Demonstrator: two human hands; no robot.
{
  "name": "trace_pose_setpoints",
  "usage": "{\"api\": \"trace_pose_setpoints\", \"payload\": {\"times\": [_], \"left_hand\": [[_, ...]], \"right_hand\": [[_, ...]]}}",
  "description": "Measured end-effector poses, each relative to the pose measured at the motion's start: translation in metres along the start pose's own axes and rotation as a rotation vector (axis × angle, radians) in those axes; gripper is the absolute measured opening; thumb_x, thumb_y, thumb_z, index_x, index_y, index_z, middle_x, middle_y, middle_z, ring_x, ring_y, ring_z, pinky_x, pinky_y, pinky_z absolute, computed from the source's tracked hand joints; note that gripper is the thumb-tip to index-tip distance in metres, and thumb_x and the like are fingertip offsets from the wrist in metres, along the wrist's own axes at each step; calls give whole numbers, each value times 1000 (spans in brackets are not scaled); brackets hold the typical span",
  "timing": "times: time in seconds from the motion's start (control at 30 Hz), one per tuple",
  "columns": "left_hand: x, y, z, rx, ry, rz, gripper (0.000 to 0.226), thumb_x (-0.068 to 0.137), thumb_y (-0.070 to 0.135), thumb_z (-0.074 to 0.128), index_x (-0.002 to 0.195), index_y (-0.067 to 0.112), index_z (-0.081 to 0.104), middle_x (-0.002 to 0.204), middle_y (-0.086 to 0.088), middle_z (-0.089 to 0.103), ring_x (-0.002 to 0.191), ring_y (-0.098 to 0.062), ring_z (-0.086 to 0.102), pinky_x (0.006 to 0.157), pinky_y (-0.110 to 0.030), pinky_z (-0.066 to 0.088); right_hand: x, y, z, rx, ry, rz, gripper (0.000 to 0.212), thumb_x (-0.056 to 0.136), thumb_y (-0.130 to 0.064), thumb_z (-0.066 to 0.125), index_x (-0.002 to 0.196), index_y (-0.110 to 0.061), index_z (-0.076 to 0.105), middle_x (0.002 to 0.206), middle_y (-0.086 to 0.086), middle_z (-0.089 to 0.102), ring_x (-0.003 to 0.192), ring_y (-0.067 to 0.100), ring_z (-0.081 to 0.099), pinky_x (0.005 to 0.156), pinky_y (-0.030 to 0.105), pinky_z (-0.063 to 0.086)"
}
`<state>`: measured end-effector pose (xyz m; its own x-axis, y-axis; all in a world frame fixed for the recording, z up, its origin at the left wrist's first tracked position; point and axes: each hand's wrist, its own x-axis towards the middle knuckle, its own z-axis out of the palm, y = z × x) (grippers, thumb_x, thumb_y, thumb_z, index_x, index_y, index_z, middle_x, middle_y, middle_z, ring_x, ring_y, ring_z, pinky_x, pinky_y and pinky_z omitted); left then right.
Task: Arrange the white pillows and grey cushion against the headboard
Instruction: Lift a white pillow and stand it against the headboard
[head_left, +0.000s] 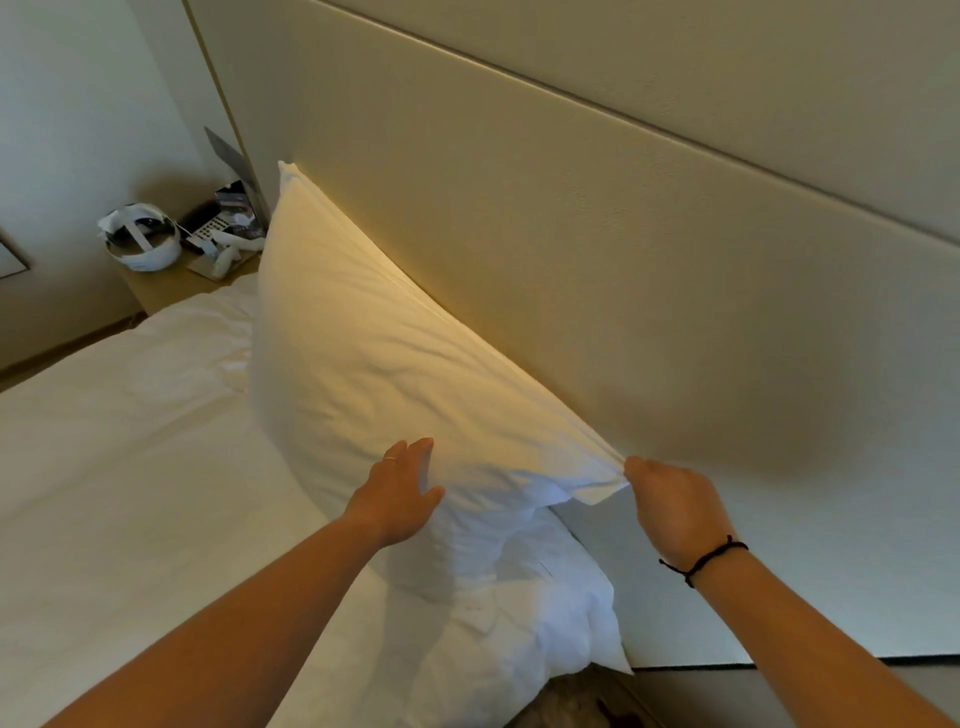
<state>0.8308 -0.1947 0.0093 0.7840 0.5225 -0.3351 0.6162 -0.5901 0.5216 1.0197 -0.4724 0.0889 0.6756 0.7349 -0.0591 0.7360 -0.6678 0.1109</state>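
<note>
A large white pillow (363, 358) stands upright on its long edge and leans against the beige padded headboard (597, 249). My right hand (672, 501) pinches the pillow's near top corner between closed fingers. My left hand (402, 491) lies flat with fingers apart on the pillow's front face, near the lower end. A second white pillow (550, 597) lies crumpled under and in front of the first, by the bed's near edge. No grey cushion is in view.
The bed with its white duvet (130, 467) fills the left. A wooden nightstand (171, 283) at the far corner carries a white headset, a phone and small items. A dark strip of floor runs along the lower right.
</note>
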Motion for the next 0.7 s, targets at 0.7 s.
{"api": "trace_pose_setpoints", "payload": {"times": [0.7], "left_hand": [[-229,-189,-42,-276,415,-729,29,96,47,48,122,37,58,122,15,64,107,-8,59,87,-28,43]], "right_hand": [[18,-381,18,439,-257,-717,28,96,-46,49,110,-24,60,111,-6,60,92,16,61,75,27,46]]}}
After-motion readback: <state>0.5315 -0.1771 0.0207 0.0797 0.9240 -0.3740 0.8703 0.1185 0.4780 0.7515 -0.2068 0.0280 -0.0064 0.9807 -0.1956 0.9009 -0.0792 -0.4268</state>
